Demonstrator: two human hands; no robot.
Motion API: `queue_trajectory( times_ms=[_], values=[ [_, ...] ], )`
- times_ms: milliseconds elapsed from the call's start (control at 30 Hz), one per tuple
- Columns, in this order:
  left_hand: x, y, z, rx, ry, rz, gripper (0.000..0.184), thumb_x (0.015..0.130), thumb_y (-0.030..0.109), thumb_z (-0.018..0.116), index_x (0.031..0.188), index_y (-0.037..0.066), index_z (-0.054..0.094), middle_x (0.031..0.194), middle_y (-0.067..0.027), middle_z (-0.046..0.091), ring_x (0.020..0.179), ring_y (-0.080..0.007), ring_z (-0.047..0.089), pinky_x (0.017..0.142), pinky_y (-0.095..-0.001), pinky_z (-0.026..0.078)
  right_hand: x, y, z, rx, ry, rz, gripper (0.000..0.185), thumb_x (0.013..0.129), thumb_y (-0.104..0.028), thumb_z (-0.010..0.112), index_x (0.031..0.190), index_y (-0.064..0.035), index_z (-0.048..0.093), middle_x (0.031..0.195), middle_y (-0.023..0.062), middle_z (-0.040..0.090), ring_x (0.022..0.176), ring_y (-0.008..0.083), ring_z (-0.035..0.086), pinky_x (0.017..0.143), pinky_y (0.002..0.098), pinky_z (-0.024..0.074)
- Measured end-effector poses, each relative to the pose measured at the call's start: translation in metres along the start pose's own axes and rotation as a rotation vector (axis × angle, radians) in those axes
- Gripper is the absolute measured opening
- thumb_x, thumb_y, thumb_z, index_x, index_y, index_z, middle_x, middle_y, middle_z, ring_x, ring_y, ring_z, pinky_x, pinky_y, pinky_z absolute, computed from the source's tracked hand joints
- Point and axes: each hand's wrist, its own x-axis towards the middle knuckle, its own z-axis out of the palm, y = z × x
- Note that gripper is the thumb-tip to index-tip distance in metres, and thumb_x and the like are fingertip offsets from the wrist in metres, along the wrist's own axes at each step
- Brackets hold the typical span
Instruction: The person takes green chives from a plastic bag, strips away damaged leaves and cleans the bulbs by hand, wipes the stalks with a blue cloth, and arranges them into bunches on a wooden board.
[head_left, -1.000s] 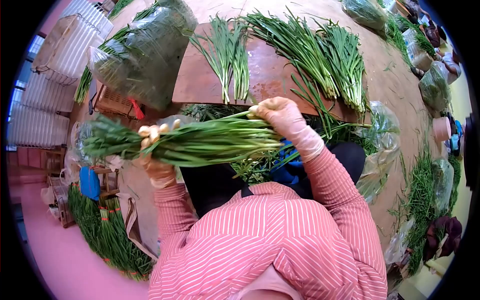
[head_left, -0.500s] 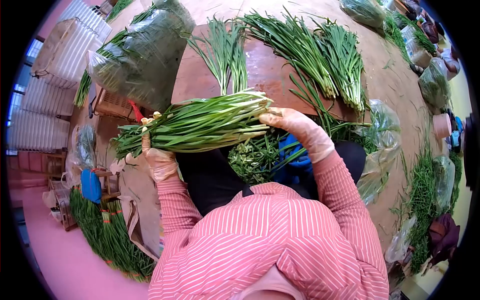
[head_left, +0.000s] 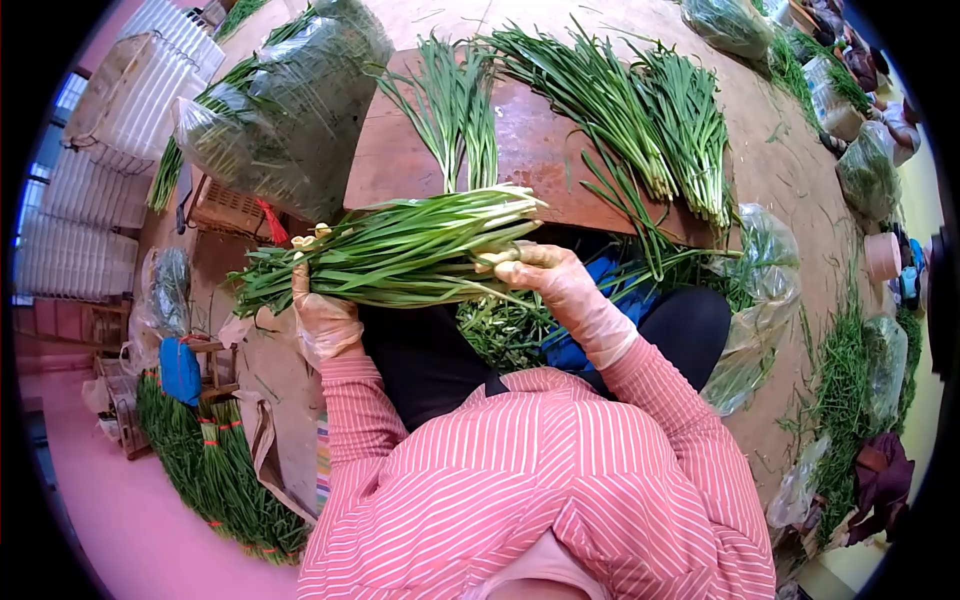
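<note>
A thick bundle of garlic chives (head_left: 400, 250) lies level above my lap, leafy ends to the left and pale stem ends to the right. My left hand (head_left: 322, 300), in a thin clear glove, is wrapped round the leafy part. At the lower side of the stem ends, my gloved right hand (head_left: 545, 280) pinches a few stalks. Beyond the bundle is a wooden board (head_left: 540, 150). A small bunch of chives (head_left: 450, 110) rests on it, and a larger pile of chives (head_left: 640, 110) lies to its right.
Cut trimmings (head_left: 500, 330) and blue cloth or plastic lie between my knees. A plastic bag of greens (head_left: 280, 110) stands at the upper left. Tied bunches (head_left: 210, 460) are on the floor at left. Loose greens (head_left: 845, 370) and bags lie right. Other people sit at the far upper right.
My right hand has moved left and slightly down, from the tips of the stem ends to the bundle's lower edge, with its fingers now pinched on stalks. My left hand keeps its hold.
</note>
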Motion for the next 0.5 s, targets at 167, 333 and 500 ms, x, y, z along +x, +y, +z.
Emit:
queue_trajectory(
  times_ms=[167,333,500],
  values=[
    [0.007,0.009,-0.015,-0.074,-0.007,-0.059,0.039,0.094,0.024,0.045,0.125,0.001,0.050,0.126,-0.0164,0.053,0.114,-0.0309,0.052,0.101,-0.0465,0.040,-0.024,-0.013,-0.031,0.006,-0.118,-0.135,0.025,0.083,-0.011,0.064,0.104,0.0040,0.065,0.098,0.0113,0.067,0.095,0.0196,0.062,0.091,0.0312,0.0455],
    [0.011,0.016,-0.016,-0.102,0.028,0.028,0.032,0.091,0.015,0.048,0.121,0.004,0.054,0.125,-0.0137,0.054,0.116,-0.0290,0.050,0.104,-0.0473,0.036,-0.042,-0.033,-0.097,0.091,0.057,-0.214,0.029,0.087,-0.015,0.060,0.107,0.0058,0.059,0.101,0.0140,0.065,0.096,0.0201,0.062,0.091,0.0320,0.0458],
    [0.012,0.010,-0.012,-0.130,-0.038,0.018,0.028,0.090,0.014,0.051,0.115,0.004,0.058,0.119,-0.0135,0.058,0.110,-0.0280,0.055,0.103,-0.0468,0.038,-0.024,-0.057,-0.048,-0.555,0.216,-0.114,0.055,0.083,-0.027,0.066,0.127,0.0018,0.050,0.125,0.0126,0.055,0.117,0.0201,0.051,0.101,0.0308,0.0363]
  ],
)
